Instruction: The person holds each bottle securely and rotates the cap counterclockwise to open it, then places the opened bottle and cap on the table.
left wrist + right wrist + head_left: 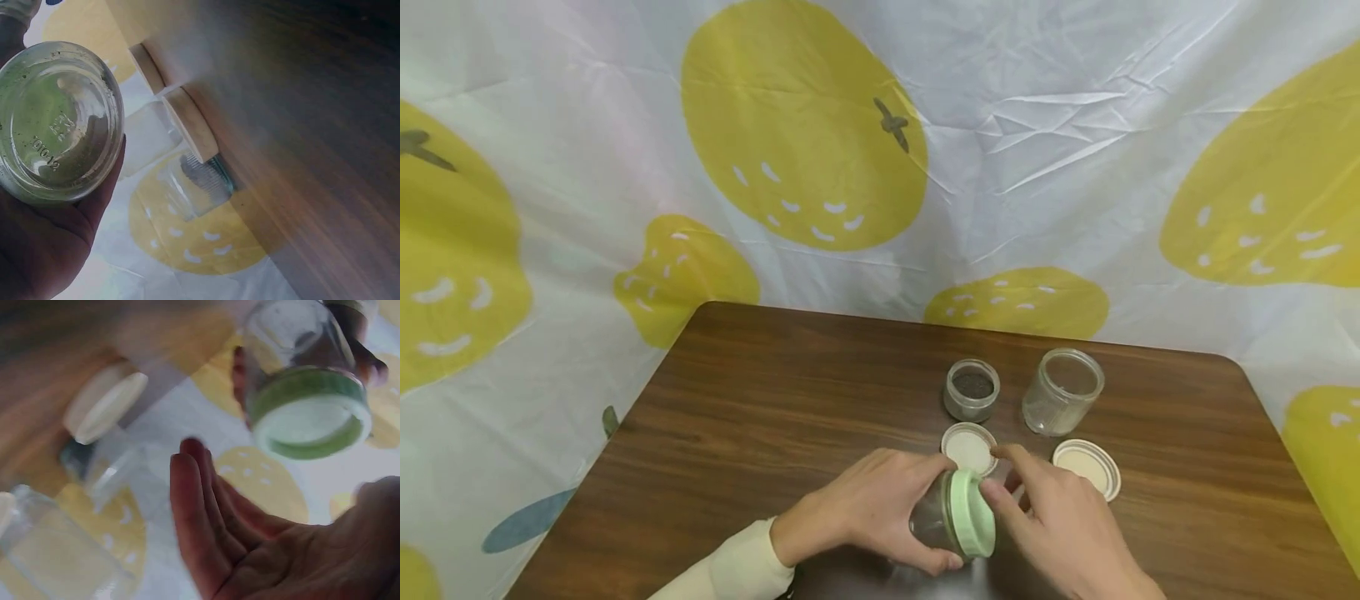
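My left hand (887, 512) grips a clear glass jar (931, 510) round its side. A light green lid (976, 512) sits on the jar's mouth, and the jar tips over with that end toward the right. Embossed marks show on the jar base (59, 125) in the left wrist view. Beside the lid is my right hand (1060, 521), its fingers loosely bent and holding nothing. A gap between this right hand (275, 550) and the green lid (312, 422) shows in the right wrist view. Whether anything is inside the held jar is unclear.
Beyond the hands, a small glass jar (972, 410) of dark grains and a larger clear jar (1047, 408) stand uncovered. Two pale lids lie nearer: a smaller lid (967, 450) and a larger lid (1086, 467). A fruit-print cloth (865, 283) hangs behind the wooden table (775, 383).
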